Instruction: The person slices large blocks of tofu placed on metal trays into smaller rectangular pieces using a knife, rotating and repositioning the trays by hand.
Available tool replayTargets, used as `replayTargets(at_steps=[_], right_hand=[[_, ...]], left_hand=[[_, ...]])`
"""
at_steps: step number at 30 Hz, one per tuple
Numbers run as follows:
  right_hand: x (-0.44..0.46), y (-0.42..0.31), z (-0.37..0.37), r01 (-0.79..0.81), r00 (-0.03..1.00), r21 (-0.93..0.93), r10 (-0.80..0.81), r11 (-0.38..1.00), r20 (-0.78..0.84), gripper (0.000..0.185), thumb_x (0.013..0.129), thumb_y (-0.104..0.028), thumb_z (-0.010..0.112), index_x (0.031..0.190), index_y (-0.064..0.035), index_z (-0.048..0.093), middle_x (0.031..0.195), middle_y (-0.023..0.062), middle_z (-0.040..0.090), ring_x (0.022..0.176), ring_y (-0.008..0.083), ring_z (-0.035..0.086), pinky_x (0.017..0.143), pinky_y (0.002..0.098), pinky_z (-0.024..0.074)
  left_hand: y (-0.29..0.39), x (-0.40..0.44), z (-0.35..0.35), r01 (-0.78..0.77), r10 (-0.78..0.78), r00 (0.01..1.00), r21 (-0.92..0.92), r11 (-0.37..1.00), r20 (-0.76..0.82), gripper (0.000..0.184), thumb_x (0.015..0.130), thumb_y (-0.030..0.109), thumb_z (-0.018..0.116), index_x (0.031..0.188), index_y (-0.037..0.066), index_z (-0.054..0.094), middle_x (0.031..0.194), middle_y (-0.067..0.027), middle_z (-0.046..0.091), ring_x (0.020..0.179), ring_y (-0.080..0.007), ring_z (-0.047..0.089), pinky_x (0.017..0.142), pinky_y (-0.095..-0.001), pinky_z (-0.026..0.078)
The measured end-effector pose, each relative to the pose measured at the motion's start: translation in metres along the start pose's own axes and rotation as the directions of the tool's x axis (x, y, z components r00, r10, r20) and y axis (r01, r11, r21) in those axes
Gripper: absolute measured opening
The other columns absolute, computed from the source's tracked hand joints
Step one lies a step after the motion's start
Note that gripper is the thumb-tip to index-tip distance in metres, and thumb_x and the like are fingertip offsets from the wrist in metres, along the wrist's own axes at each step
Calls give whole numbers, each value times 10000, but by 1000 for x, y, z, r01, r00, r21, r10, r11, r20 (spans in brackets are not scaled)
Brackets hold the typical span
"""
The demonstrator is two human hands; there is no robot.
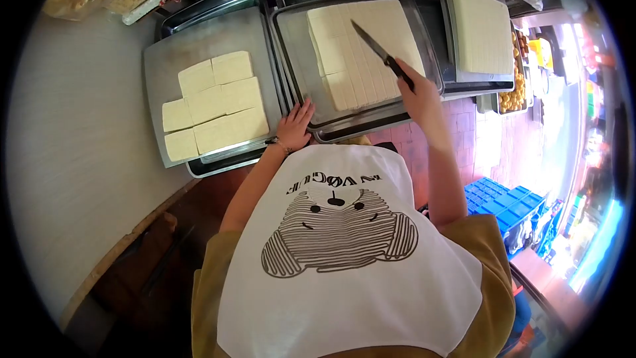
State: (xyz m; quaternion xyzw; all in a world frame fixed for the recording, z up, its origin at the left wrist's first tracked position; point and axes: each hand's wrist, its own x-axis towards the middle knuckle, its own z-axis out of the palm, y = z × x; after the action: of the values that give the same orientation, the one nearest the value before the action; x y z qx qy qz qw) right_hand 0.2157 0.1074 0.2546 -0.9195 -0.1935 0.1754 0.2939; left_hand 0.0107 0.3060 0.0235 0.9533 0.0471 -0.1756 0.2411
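My right hand grips the black handle of a knife, its blade pointing up and left over a large pale tofu slab. Parallel cut lines run across the slab, which sits on a metal tray. My left hand rests near that tray's lower left corner, fingers stretched out and slightly apart, holding nothing. Beside it, to the left, several pale tofu blocks lie on a flat metal sheet over another tray.
At the right, another scored pale slab lies on a board. Beyond it are trays of small golden-brown pieces. Blue crates stand on the floor at the right. A pale wall borders the left side.
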Motion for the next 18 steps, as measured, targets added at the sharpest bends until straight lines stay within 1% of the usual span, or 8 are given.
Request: replayTargets(at_steps=[1, 2, 4, 5, 8, 14, 17, 18], right_hand=[[20, 9, 16, 72, 995, -8, -72, 997, -62, 367, 863, -124, 520, 1224, -70, 552, 708, 224, 582, 595, 313, 563, 594, 376, 443], [39, 21, 33, 142, 982, -22, -144, 990, -124, 371, 868, -122, 522, 1237, -91, 547, 721, 224, 585, 591, 308, 558, 587, 367, 442], [67, 31, 55, 197, 967, -21, -198, 980, -159, 370, 869, -118, 513, 1237, -88, 541, 751, 243, 592, 651, 369, 574, 607, 407, 447], [78, 34, 63, 223, 959, -22, -223, 975, -176, 370, 870, -116, 509, 1237, -87, 537, 766, 253, 595, 681, 400, 581, 617, 427, 449], [100, 35, 76, 146, 984, -101, -156, 984, -91, 386, 870, -134, 491, 1253, -87, 500, 837, 242, 617, 799, 409, 599, 712, 495, 469], [116, 42, 87, 135, 987, -120, -144, 984, -76, 388, 880, -129, 473, 1262, -58, 473, 844, 254, 610, 810, 421, 596, 720, 505, 469], [116, 38, 85, 118, 989, -129, -128, 985, -72, 389, 879, -124, 472, 1258, -37, 467, 846, 259, 608, 808, 421, 595, 719, 509, 467], [117, 39, 86, 131, 986, -123, -142, 984, -83, 390, 879, -123, 472, 1259, -36, 466, 846, 260, 607, 810, 422, 595, 719, 510, 467]], left_hand=[[-2, -1, 4, -25, 28, 997, 37, 999, -69, 873, 730, 234, 630, 1466, 193, 162, 1547, -14, 81, 1373, -281, 235, 975, -455, 360], [-1, -1, 3, -19, 21, 998, 30, 999, -62, 870, 730, 234, 630, 1465, 193, 166, 1546, -14, 85, 1373, -280, 237, 974, -457, 362], [1, 0, 0, -7, 8, 999, 16, 1000, -46, 865, 730, 234, 631, 1462, 193, 174, 1545, -14, 93, 1372, -278, 239, 971, -460, 364], [-3, 0, 6, -26, 26, 997, 3, 1000, -78, 859, 731, 232, 632, 1460, 192, 180, 1542, -13, 108, 1370, -275, 243, 967, -462, 366], [1, 0, -3, 0, 1, 1000, -27, 1000, 6, 899, 740, 240, 651, 1472, 186, 131, 1545, -31, 77, 1388, -297, 196, 1014, -484, 330], [3, 0, -3, 17, -16, 1000, -11, 1000, 4, 907, 745, 257, 666, 1473, 195, 129, 1546, -18, 70, 1391, -292, 188, 1017, -481, 327], [3, -1, 2, 12, -11, 997, 5, 1000, -75, 893, 707, 232, 660, 1462, 206, 183, 1538, 0, 122, 1372, -262, 239, 966, -452, 368], [2, -1, 4, 10, -9, 997, 1, 1000, -77, 896, 705, 235, 661, 1462, 207, 182, 1538, 3, 121, 1372, -260, 239, 966, -449, 367]])
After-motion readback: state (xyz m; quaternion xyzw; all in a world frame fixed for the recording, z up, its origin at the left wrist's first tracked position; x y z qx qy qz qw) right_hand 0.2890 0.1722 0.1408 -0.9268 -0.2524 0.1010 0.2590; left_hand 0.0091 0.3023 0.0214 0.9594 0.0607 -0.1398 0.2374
